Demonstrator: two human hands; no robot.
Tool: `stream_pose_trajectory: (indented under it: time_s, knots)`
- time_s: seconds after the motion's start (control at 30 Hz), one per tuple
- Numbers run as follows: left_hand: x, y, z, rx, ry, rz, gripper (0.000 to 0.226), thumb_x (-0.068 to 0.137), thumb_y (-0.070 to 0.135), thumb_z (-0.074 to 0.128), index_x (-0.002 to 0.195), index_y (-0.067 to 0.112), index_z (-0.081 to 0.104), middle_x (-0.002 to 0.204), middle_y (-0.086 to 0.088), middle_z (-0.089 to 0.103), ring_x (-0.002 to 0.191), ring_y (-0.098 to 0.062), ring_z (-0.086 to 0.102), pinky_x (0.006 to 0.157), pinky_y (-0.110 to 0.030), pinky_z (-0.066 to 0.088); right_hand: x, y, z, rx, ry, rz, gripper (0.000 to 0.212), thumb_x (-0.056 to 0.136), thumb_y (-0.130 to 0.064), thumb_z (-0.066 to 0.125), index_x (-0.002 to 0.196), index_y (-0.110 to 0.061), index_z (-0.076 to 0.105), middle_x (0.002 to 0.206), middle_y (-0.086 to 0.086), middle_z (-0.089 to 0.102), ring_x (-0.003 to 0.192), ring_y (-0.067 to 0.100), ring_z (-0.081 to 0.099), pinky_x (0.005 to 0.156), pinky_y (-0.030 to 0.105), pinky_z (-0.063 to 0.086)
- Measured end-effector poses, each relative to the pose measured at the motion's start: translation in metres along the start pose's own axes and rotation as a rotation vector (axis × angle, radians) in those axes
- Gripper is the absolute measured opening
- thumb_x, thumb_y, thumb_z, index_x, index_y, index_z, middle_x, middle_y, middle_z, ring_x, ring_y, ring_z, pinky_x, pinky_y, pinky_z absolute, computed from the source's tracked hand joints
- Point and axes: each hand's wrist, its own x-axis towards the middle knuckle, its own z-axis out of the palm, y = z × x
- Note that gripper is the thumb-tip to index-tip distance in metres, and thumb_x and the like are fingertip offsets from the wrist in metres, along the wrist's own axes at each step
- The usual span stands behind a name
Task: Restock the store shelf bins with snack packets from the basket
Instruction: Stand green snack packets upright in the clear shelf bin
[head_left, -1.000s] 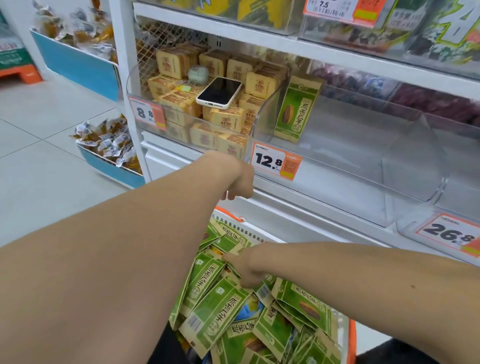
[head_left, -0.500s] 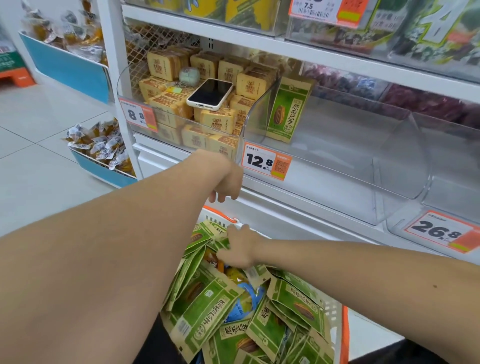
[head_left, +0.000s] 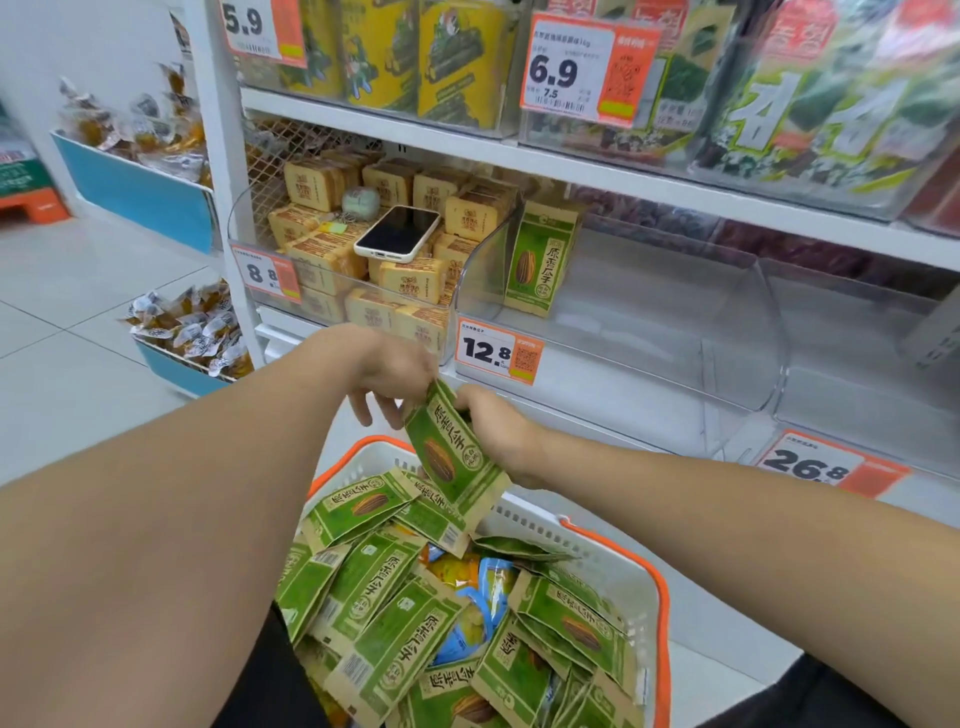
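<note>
Gripped green sunflower-seed packet (head_left: 452, 457) by right edge in right hand (head_left: 498, 431), above far rim of basket (head_left: 662, 597). Touched top corner with left hand (head_left: 389, 374), fingers (head_left: 363, 410) loose; grip unclear. Risked drop into basket mid-handover; risked toppling lone packet (head_left: 540, 260) at left rear corner of 12.8 bin (head_left: 623, 353).

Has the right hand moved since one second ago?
Yes. The right hand rose out of the basket, holding a green packet, toward the 12.8 price tag.

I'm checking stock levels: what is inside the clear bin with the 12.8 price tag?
One green packet stands upright at the left end of the bin; the rest looks bare. The price tag hides the front corner behind it.
</note>
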Motion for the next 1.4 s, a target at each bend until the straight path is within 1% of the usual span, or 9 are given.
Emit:
stream_pose_trajectory:
  time_s: [0.13, 0.27, 0.37, 0.5, 0.7, 0.9, 1.03, 1.17, 1.4]
  knots:
    - [0.000, 0.000, -0.006, -0.207, 0.172, 0.111, 0.022, 0.111, 0.027, 0.043, 0.110, 0.016, 0.062, 0.109, -0.009, 0.073, 0.097, -0.021, 0.073, 0.089, -0.046, 0.062, 0.006, -0.013, -0.007, 0.111, 0.028, -0.070, 0.065, 0.080, -0.060, 0.048, 0.109, -0.008, 0.073, 0.104, 0.019, 0.077, 0.098, 0.040, 0.074, 0.097, 0.054, 0.056]
    - [-0.004, 0.009, -0.013, -0.437, 0.473, 0.299, 0.034, 0.108, 0.036, 0.055, 0.088, 0.010, 0.065, 0.083, -0.009, 0.069, 0.077, -0.026, 0.071, 0.062, -0.033, 0.058, 0.001, -0.028, -0.015, -0.023, 0.222, -0.284, 0.045, 0.102, -0.048, 0.041, 0.091, -0.016, 0.069, 0.084, 0.013, 0.076, 0.078, 0.030, 0.074, 0.065, 0.040, 0.057]
    - [-0.006, 0.015, -0.019, -0.618, 0.722, 0.438, 0.050, 0.100, 0.049, 0.065, 0.081, 0.003, 0.070, 0.076, -0.011, 0.073, 0.070, -0.030, 0.071, 0.060, -0.036, 0.056, -0.002, -0.035, -0.020, -0.262, 0.460, -0.538, 0.053, 0.108, -0.049, 0.032, 0.082, -0.016, 0.064, 0.079, 0.005, 0.072, 0.081, 0.029, 0.068, 0.070, 0.039, 0.051]
    - [-0.006, 0.025, -0.021, -0.773, 0.790, 0.418, 0.071, 0.105, 0.066, 0.037, 0.079, 0.009, 0.072, 0.072, 0.002, 0.070, 0.064, -0.008, 0.064, 0.064, -0.026, 0.049, -0.006, -0.047, -0.034, -0.432, 0.707, -0.755, 0.044, 0.111, -0.045, 0.027, 0.091, -0.017, 0.054, 0.082, -0.003, 0.063, 0.079, 0.022, 0.059, 0.073, 0.042, 0.043]
    - [-0.002, 0.035, -0.016, -0.572, 0.757, 0.418, 0.072, 0.110, 0.058, 0.026, 0.094, 0.008, 0.077, 0.081, -0.008, 0.074, 0.076, -0.027, 0.070, 0.062, -0.045, 0.060, 0.004, -0.059, -0.059, -0.328, 0.782, -0.702, 0.042, 0.110, -0.044, 0.037, 0.086, -0.015, 0.057, 0.075, -0.008, 0.061, 0.073, 0.016, 0.058, 0.063, 0.035, 0.035]
    - [0.018, 0.044, -0.019, -0.113, 1.142, 0.378, 0.024, 0.110, 0.037, 0.038, 0.103, 0.020, 0.052, 0.100, -0.004, 0.058, 0.090, -0.032, 0.057, 0.075, -0.045, 0.046, 0.018, -0.082, -0.107, 0.040, 0.712, -0.469, 0.051, 0.103, -0.049, 0.056, 0.064, -0.018, 0.044, 0.052, -0.006, 0.047, 0.048, 0.012, 0.046, 0.047, 0.025, 0.035]
    - [0.036, 0.051, -0.006, 0.082, 1.107, 0.298, 0.030, 0.102, 0.035, 0.052, 0.126, 0.018, 0.044, 0.126, -0.013, 0.040, 0.110, -0.036, 0.043, 0.091, -0.047, 0.037, 0.028, -0.089, -0.129, 0.111, 0.785, -0.417, 0.033, 0.100, -0.042, 0.063, 0.098, -0.011, 0.052, 0.100, 0.013, 0.068, 0.076, 0.029, 0.072, 0.048, 0.031, 0.056]
    - [0.046, 0.053, 0.001, 0.189, 0.906, 0.195, 0.031, 0.108, 0.044, 0.033, 0.126, 0.023, 0.046, 0.134, -0.014, 0.036, 0.123, -0.039, 0.038, 0.102, -0.054, 0.031, 0.042, -0.085, -0.139, -0.289, 0.824, -0.359, 0.047, 0.105, -0.030, 0.057, 0.145, -0.013, 0.039, 0.132, 0.012, 0.061, 0.121, 0.038, 0.059, 0.094, 0.038, 0.049]
    - [0.048, 0.053, -0.002, 0.204, 0.736, 0.154, 0.040, 0.108, 0.044, 0.019, 0.109, 0.023, 0.053, 0.136, -0.014, 0.032, 0.125, -0.038, 0.035, 0.104, -0.057, 0.026, 0.083, -0.083, -0.136, -0.474, 0.736, -0.258, 0.044, 0.097, -0.016, 0.062, 0.137, -0.019, 0.046, 0.128, 0.012, 0.062, 0.114, 0.035, 0.061, 0.086, 0.034, 0.048]
